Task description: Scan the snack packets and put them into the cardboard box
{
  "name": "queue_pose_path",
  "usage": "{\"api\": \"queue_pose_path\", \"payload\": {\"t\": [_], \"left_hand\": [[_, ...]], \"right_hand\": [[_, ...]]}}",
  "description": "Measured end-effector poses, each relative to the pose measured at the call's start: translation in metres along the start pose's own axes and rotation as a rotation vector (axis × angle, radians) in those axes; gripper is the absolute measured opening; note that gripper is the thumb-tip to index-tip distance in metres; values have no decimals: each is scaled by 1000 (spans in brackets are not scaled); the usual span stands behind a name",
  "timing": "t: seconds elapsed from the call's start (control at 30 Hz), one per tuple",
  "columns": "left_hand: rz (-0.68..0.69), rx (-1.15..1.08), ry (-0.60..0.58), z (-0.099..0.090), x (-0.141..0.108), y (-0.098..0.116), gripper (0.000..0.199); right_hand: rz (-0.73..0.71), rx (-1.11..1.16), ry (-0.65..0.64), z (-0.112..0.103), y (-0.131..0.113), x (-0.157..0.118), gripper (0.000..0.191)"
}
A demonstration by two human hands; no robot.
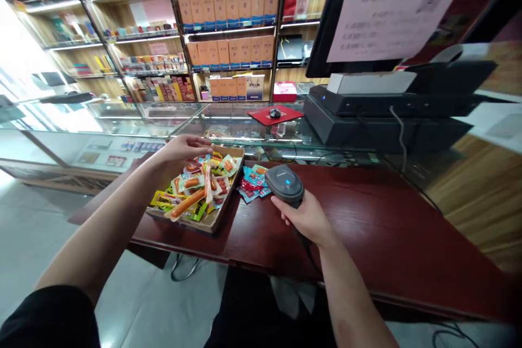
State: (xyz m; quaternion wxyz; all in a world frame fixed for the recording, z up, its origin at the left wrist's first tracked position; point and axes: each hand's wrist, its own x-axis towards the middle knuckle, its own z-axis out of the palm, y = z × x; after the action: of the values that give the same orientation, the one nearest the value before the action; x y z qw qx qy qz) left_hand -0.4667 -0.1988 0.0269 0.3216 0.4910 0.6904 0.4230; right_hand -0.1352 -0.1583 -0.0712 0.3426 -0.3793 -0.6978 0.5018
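Head camera view: at far left, a glass display case (61, 147) holds small flat packs behind its panes. The left hand (185, 150) reaches over the back left part of a shallow, open cardboard box (215, 221) on the dark red desk (367, 223). Its fingers are extended and slightly parted, with no item visibly gripped; whether the fingertips touch the contents is hard to tell.

The box is filled with a loose pile of wrapped snack sausages (191, 182), short ones in clear packets among yellow and green wrappers. One long orange sausage stick (187, 204) lies slanted on top towards the front, its lower end reaching the front rim, and a slim pink and white stick (208, 182) lies near it.

Just right of the box, outside it, a small heap of blue and red packets (250, 184) rests on the desk. Next comes a dark gray handheld scanner (284, 182) with a blue light, held above the desk. The right hand (310, 218) has its fingers closed around the handle. Behind, a mouse (274, 113) sits on a red mat (292, 115) on the glass counter (228, 111).
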Motion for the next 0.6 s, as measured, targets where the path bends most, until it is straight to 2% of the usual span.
{"api": "queue_pose_path", "payload": {"t": [0.1,0.2,0.3,0.4,0.5,0.6], "left_hand": [[3,6,-58,15,4,-5,61],[20,17,-156,48,21,-8,59],[70,78,-267,93,45,-9,56],[155,233,-346,145,71,-6,51],[332,504,-400,193,91,-5,46],[510,792,-438,227,100,-13,52]], "right_hand": [[12,0,-3,-3,2,2,34],[23,-21,45,-13,5,-1,34],[54,-44,113,-28,10,-7,35],[78,-83,184,-46,16,-14,34],[96,-117,245,-63,21,-23,33],[102,-136,298,-76,26,-31,33]]}}
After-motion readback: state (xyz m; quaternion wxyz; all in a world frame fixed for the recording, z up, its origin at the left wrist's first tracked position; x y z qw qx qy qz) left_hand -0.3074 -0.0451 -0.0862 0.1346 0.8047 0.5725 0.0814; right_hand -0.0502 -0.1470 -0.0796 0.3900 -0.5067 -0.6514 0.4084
